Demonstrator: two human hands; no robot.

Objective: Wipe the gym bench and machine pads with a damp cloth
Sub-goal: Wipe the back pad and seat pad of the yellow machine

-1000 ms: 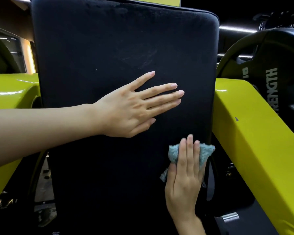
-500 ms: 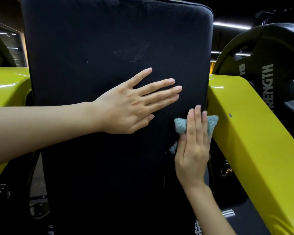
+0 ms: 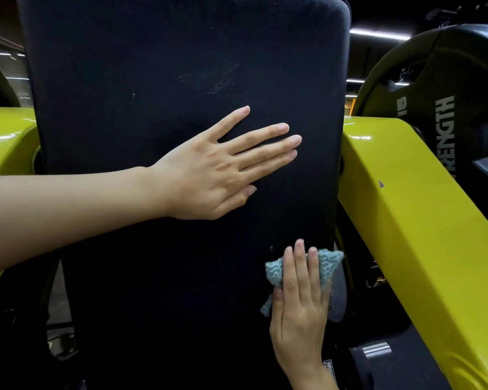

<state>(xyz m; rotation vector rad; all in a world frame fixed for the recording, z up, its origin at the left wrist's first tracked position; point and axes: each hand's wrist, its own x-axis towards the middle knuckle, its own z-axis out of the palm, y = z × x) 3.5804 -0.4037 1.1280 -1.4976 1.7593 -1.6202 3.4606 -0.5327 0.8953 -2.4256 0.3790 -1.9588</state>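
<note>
Though your right hand forms no closed grip, its straight fingers press the blue-green cloth flat against the lower right edge of the black back pad; your left hand, grip open and holding nothing, lies flat across the pad's middle; you seem mid-wipe; the next stroke should carry firm pressure toward the scuffed upper face; the pad faces you, long axis running upward, between yellow frame arms.

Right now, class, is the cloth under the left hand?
No: the cloth is pressed to the pad by the right hand; the left hand lies bare.
</note>
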